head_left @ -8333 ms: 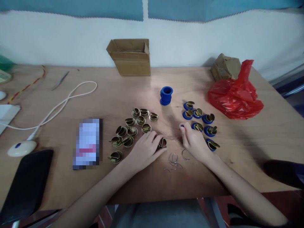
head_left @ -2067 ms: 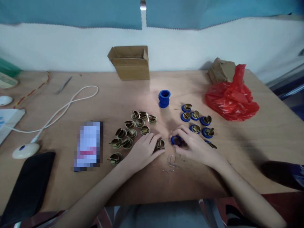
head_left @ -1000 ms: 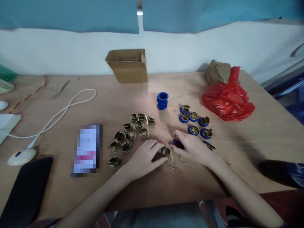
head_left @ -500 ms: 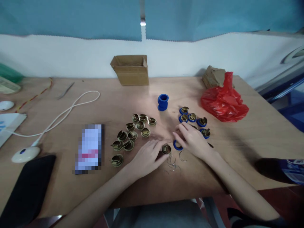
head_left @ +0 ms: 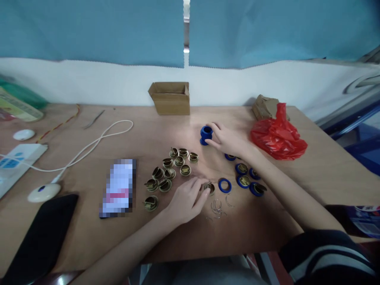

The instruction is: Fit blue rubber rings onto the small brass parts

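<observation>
My left hand [head_left: 190, 200] rests on the table, its thumb and fingers closed on a round brass-coloured metal disc with a clip [head_left: 209, 187]. My right hand [head_left: 224, 138] reaches across to a small upright stack of blue rings [head_left: 205, 136], with thumb in front and fingers behind it. One loose blue ring [head_left: 225, 185] lies flat beside the left hand's disc. Just below are several thin curved metal wires [head_left: 217, 206]. More brass discs [head_left: 170, 173] are spread left of my hands. Under my right forearm sit discs set in blue rings [head_left: 244, 181], some partly hidden.
Behind stands an open cardboard box [head_left: 172, 103]. To the right are a red plastic bag [head_left: 277, 138], a brown paper packet [head_left: 265, 107] and a dark bottle [head_left: 356, 219]. On the left lie a lit phone [head_left: 118, 188], a black phone [head_left: 41, 237], a white cable [head_left: 92, 144] and a power strip [head_left: 22, 162].
My right hand has moved away from the loose blue ring, up and left to the blue stack. My left hand stays on its disc. The view has tilted up slightly.
</observation>
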Action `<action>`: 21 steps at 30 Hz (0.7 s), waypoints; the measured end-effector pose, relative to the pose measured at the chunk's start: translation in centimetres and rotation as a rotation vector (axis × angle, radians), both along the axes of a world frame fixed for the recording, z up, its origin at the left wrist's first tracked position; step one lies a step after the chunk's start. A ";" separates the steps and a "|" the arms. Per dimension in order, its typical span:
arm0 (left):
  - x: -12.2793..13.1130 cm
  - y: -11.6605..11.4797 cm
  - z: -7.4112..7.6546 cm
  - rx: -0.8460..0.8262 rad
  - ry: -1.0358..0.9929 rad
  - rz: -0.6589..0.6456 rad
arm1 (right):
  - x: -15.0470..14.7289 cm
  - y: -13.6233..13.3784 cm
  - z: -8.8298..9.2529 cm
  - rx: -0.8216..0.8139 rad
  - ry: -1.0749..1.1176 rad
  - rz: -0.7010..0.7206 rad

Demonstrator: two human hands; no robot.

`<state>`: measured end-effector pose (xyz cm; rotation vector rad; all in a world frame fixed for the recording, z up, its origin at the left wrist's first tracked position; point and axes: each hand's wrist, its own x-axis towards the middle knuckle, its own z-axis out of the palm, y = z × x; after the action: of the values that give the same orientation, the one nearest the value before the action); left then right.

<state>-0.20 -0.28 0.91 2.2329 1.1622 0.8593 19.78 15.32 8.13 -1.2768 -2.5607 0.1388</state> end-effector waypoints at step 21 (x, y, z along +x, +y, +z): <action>0.4 -0.4 -1.5 0.160 0.120 -0.042 | -0.4 1.5 -1.7 -0.042 0.159 -0.040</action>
<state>0.15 -0.64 -0.58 2.4591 1.1307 0.8384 19.33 16.82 6.42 -1.2766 -2.4080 0.2760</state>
